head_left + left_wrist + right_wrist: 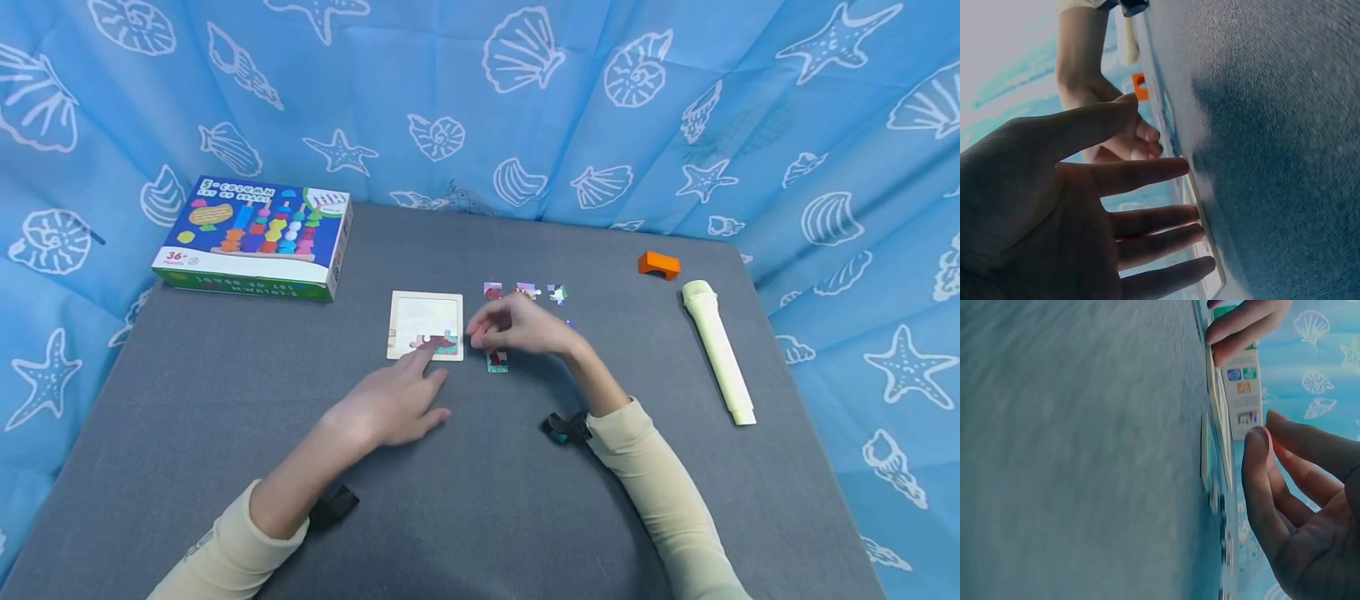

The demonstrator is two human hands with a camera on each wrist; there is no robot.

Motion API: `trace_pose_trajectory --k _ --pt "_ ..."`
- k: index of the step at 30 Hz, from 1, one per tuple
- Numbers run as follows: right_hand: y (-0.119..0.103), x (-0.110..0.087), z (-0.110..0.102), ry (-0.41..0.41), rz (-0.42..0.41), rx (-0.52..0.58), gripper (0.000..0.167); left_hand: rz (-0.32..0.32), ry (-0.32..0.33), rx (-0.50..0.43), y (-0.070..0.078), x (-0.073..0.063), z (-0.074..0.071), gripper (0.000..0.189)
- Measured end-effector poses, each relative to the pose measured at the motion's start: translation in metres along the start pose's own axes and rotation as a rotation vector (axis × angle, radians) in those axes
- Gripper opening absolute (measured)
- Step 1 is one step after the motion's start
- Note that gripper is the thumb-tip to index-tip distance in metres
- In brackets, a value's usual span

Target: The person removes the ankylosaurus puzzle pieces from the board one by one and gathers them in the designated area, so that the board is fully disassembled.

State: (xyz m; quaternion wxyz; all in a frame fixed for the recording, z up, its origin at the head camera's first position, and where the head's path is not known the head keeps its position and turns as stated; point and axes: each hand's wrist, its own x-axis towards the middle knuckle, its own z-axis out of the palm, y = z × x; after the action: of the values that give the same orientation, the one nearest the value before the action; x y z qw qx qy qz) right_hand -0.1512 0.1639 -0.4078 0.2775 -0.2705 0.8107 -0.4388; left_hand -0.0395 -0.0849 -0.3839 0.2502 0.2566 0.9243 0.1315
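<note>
A pale, square wooden puzzle tray (393,325) lies at mid-table, with joined jigsaw pieces (448,343) along its lower right part. My left hand (393,404) reaches to the tray's near edge with fingers extended, the index finger over the joined pieces. Just right of the tray hovers my right hand (525,325), its thumb and index fingertips close together in the right wrist view. Whether a small piece is between them I cannot tell. Below that hand lies a loose jigsaw piece (497,361); beyond it are more pieces, including a white-and-green piece (557,293).
A boxed bead set (247,237) occupies the far left corner. At the right lie an orange arch block (659,265) and a long cream-coloured stick (720,354) with a thicker head. Blue shell-patterned curtains (442,92) hang behind the grey table (465,500).
</note>
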Motion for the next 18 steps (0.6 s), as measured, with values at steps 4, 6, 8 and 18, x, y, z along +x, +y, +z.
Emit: trace_pose_trajectory --k 4,6,8,18 --pt "-0.005 0.008 0.005 -0.009 -0.035 0.014 0.014 0.006 -0.015 -0.004 0.002 0.000 0.001 0.065" --pt "-0.008 0.013 0.007 -0.017 -0.041 0.019 0.015 0.018 -0.017 -0.006 0.004 0.000 0.002 0.064" --pt "-0.011 0.019 0.010 -0.030 -0.040 0.027 0.015 0.053 0.008 -0.001 0.000 0.004 0.010 0.065" --pt "-0.024 0.051 0.021 -0.122 -0.045 -0.034 0.016 0.049 -0.030 0.025 0.006 0.004 0.010 0.068"
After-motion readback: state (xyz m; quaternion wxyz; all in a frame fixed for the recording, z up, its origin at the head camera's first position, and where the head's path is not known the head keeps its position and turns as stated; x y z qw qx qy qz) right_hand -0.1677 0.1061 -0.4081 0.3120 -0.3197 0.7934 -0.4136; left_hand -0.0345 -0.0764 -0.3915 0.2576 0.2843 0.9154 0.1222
